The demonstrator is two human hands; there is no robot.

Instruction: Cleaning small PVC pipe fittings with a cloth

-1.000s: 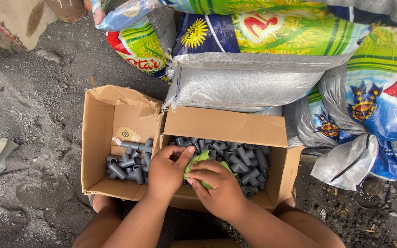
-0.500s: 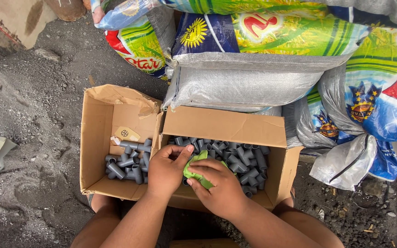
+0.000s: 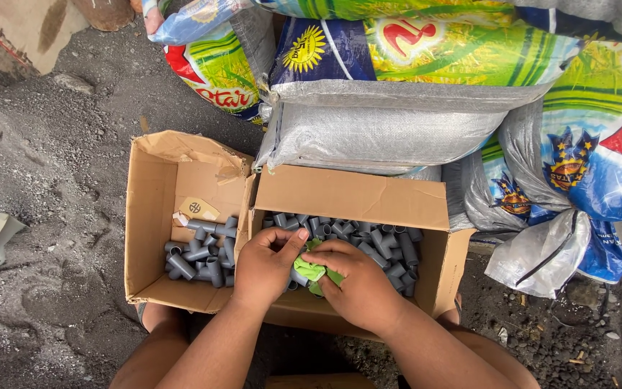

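Stacked woven sacks [image 3: 397, 122] are leaning behind two open cardboard boxes [image 3: 181, 216] of grey pipe fittings [image 3: 368, 241] on gravelly ground. Since a second ago the hands are hardly shifting, only working a crumpled green cloth [image 3: 312, 269] tighter. The left hand [image 3: 268, 266] and right hand [image 3: 358, 281] are both pinching it between them, just above the right-hand box's fittings

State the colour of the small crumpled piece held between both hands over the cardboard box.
Bright green crumpled piece, clearest in the head view.
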